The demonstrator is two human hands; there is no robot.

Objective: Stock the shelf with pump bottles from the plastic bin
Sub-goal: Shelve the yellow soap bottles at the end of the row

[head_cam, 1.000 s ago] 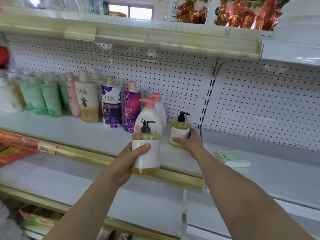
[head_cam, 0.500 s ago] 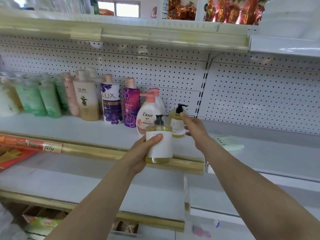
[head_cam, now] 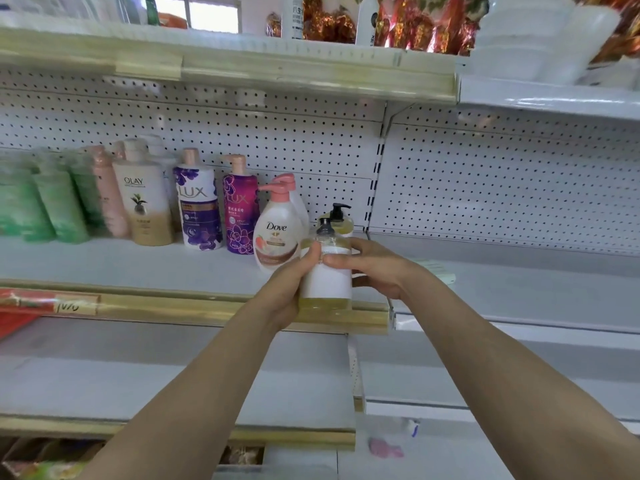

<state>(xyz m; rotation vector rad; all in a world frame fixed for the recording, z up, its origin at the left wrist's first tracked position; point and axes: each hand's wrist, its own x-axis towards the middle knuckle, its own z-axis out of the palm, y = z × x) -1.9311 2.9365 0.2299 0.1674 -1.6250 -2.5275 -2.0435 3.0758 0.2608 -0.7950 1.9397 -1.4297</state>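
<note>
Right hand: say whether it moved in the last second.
Yes. The right hand pulled back from the shelved yellow bottle toward the front edge, onto the held bottle in the left hand.

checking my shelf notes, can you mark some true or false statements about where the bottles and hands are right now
1. The left hand and the right hand both grip the white-labelled pump bottle. True.
2. That bottle has a pink pump. False: its pump is black.
3. A second yellow pump bottle stands on the shelf behind it. True.
4. The Dove bottle lies on its side. False: it stands upright, just left of the gripped bottle.
5. The Olay bottle stands to the right of the Dove bottle. False: it stands to the left, beyond the two Lux bottles.
</note>
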